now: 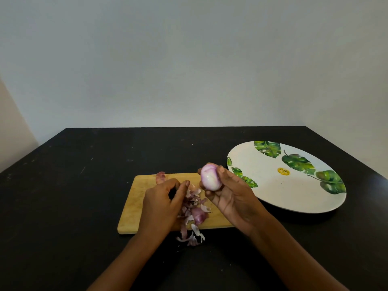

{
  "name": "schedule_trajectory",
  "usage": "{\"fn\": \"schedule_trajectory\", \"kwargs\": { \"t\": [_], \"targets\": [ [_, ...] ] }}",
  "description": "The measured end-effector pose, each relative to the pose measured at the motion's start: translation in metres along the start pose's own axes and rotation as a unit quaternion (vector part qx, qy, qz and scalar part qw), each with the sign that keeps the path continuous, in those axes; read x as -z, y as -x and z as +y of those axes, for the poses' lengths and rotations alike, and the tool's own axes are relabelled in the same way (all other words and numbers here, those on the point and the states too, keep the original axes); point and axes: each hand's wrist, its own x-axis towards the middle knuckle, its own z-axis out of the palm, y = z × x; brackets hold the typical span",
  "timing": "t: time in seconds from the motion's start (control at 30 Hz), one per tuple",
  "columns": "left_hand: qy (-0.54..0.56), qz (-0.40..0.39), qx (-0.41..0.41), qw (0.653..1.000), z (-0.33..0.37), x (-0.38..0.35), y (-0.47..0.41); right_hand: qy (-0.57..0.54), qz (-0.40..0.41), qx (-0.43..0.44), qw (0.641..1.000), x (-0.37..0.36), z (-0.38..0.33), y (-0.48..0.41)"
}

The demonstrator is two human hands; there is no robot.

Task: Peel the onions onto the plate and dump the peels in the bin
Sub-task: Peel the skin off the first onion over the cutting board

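Right hand (233, 196) grips the peeled onion (210, 177); bare plate (283, 192) at its 3 o'clock. Left hand (163, 202) curled over peels (196, 208) on the cutting board (134, 206); whether it pinches any, cannot tell. Risks: slick onion slipping; peels past the board's 6 o'clock edge scattering across the bench (73, 185).

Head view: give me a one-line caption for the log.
Right hand holds a peeled onion near the plate; left hand is at the peels on the board.

A peeled onion (210, 179) — glossy, pale pink-white — sits in the right hand (233, 198), just left of the leaf-printed white plate (279, 192). Purple peels (194, 206) lie heaped nearby, perhaps hiding a larger piece.
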Motion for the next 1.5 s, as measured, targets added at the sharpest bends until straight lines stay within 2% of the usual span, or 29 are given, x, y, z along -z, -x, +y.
{"fn": "schedule_trajectory", "kwargs": {
  "t": [0.1,0.3,0.43,0.7,0.87,1.1,1.33,1.5],
  "targets": [
    [-0.019,-0.010,0.002,1.000,0.002,0.000,0.004,0.016,0.003,0.007,1.000,0.002,0.000,-0.001],
    [-0.013,0.018,-0.039,0.999,0.003,0.001,0.003,0.130,0.006,0.029,0.991,0.003,0.005,-0.001],
    [0.072,-0.030,-0.049,0.996,0.012,0.002,0.006,0.181,-0.004,0.026,0.983,0.000,0.009,0.002],
    [0.087,-0.087,-0.089,0.988,0.015,0.007,0.002,0.220,-0.013,0.034,0.975,0.001,0.012,0.003],
    [0.105,-0.129,-0.066,0.984,0.013,0.013,-0.002,0.243,0.010,0.044,0.969,0.005,0.014,-0.003],
    [0.008,-0.126,-0.068,0.990,0.013,0.013,0.000,0.290,-0.009,0.061,0.955,0.006,0.018,-0.002],
    [-0.050,-0.114,-0.041,0.991,0.017,0.010,0.004,0.402,-0.025,0.146,0.904,0.004,0.017,0.004],
    [-0.074,-0.074,-0.051,0.993,0.024,0.005,0.010,0.423,-0.040,0.172,0.889,0.004,0.016,0.004]
  ]
}}
